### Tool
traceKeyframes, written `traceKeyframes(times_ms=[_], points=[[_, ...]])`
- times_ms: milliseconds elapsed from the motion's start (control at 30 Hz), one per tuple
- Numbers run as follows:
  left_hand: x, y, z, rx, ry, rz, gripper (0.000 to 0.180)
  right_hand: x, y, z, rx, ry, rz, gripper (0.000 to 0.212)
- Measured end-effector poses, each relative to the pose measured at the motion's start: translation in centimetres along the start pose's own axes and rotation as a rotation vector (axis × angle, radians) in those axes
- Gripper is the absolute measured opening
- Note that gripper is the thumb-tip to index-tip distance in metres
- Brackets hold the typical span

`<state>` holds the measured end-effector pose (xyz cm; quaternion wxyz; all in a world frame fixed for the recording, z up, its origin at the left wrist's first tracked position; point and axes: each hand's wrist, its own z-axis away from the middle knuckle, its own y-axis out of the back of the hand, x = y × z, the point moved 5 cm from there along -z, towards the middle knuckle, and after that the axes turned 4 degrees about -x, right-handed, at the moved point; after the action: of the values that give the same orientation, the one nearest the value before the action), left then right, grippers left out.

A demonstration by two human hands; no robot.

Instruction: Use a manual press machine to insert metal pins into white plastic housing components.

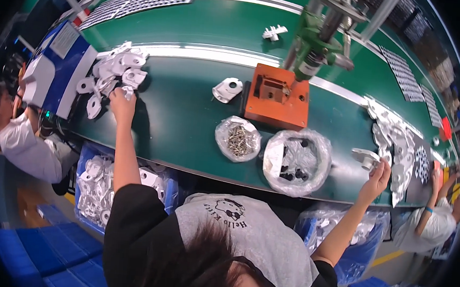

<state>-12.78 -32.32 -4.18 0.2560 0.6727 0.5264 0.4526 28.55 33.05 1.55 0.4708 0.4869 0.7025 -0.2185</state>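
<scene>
At the left, my left hand reaches into a heap of white plastic parts, its fingers closed around one white part at the heap's near edge. Over on the right, my right hand pinches another white plastic part, with a flat plate on top and a round boss below, beside a long pile of similar parts. A single white bracket-like part with a round hole lies left of the orange fixture block, which stands under a green press.
In front of the fixture are a bag of small metal screws or pins and a bag-lined bowl with black pieces. Blue bins of white parts stand below the edge. A blue-white machine is at left. Co-workers sit on both sides.
</scene>
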Motion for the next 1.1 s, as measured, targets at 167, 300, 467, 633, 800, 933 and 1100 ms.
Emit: traceKeyframes(times_ms=[167,300,467,633,800,933,1100], points=[[15.3,1.0,8.2,-0.459,0.081,1.455,0.028,-3.1,-7.1,4.2,-0.153,-0.094,-0.296,0.031],[30.3,4.4,18.2,-1.245,0.153,1.936,0.032,-9.5,-16.5,7.0,-0.443,-0.066,-0.329,0.022],[34.5,6.0,21.6,-1.377,0.015,1.788,0.032,-10.7,-19.0,7.9,-0.48,-0.043,-0.39,0.017],[34.1,4.4,23.2,-1.481,0.019,1.66,0.03,-9.6,-18.0,7.7,-0.436,-0.178,-0.561,0.017],[34.1,4.2,24.1,-1.479,0.081,1.669,0.029,-6.9,-18.7,8.4,-0.461,-0.31,-0.568,0.022],[33.6,3.7,24.6,-1.519,0.157,1.703,0.028,-6.5,-18.3,8.6,-0.465,-0.28,-0.462,0.021],[33.4,2.8,25.8,-1.515,0.183,1.774,0.028,-5.9,-18.2,8.5,-0.456,-0.373,-0.475,0.023]])
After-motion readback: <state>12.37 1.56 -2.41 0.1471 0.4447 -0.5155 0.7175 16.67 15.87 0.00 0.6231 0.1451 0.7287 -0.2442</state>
